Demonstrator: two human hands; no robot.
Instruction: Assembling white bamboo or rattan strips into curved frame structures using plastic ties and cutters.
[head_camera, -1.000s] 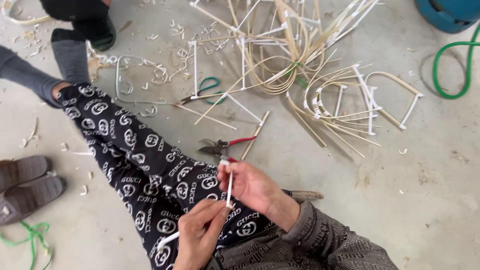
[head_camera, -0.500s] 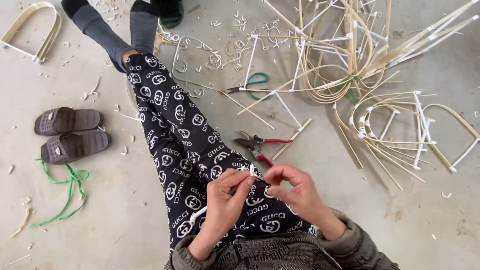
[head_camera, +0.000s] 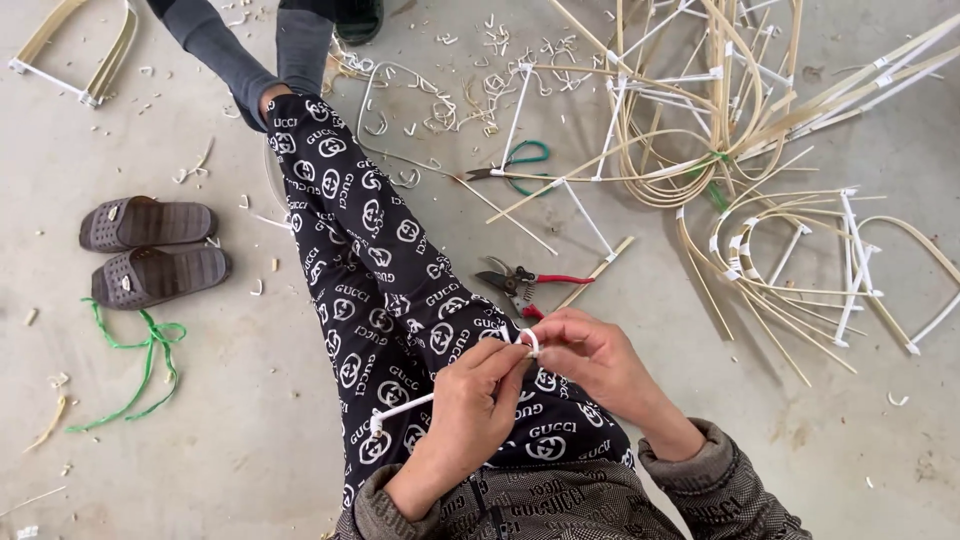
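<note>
While both hands have drawn closer together over the patterned trousers (head_camera: 400, 290), the left hand (head_camera: 470, 410) and right hand (head_camera: 590, 360) pinch the white strip (head_camera: 450, 392) (now bent), just below the red-handled pliers (head_camera: 525, 282).

We have one view only, from a camera worn on the person's head, so no second view shares the scene. We look almost straight down over the lap, close to the left hand (head_camera: 470, 410) and right hand (head_camera: 590, 355) at the lower middle. The outstretched legs (head_camera: 370, 260) run up toward the top left, and the concrete floor (head_camera: 250, 440) fills the frame beyond.
</note>
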